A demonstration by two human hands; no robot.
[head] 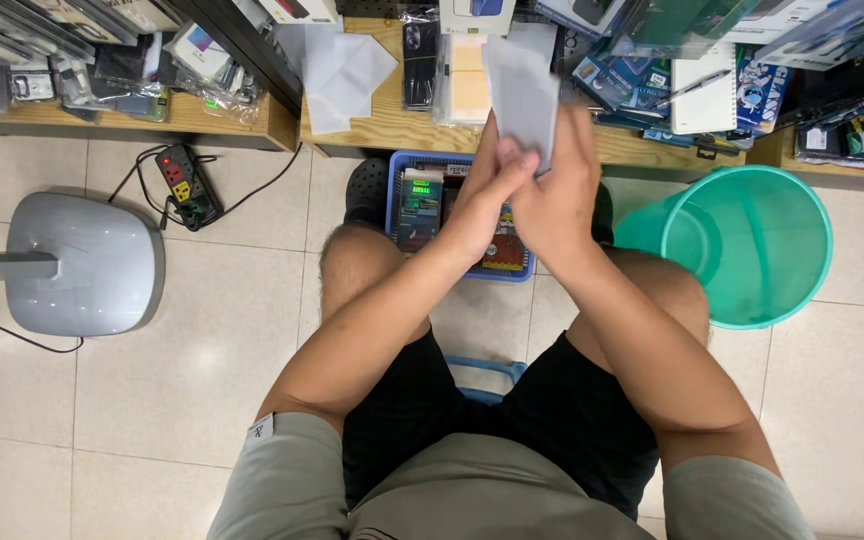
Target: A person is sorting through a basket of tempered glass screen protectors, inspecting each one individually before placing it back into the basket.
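Note:
My left hand (487,190) and my right hand (559,190) meet in front of me and both grip a thin grey rectangular sheet (522,85), blurred, standing upright above my fingers. The hands are over a blue plastic basket (392,200) on the floor between my feet, filled with small boxed items. Just beyond the sheet is the edge of a wooden desk (392,125) with clear sleeves and packaged phone cases on it.
A green plastic bin (752,245) stands on the floor at the right by my knee. At the left are a grey fan or stand base (82,265) and a black power strip (184,185) with cables. A white notebook with pen (704,90) lies on the desk.

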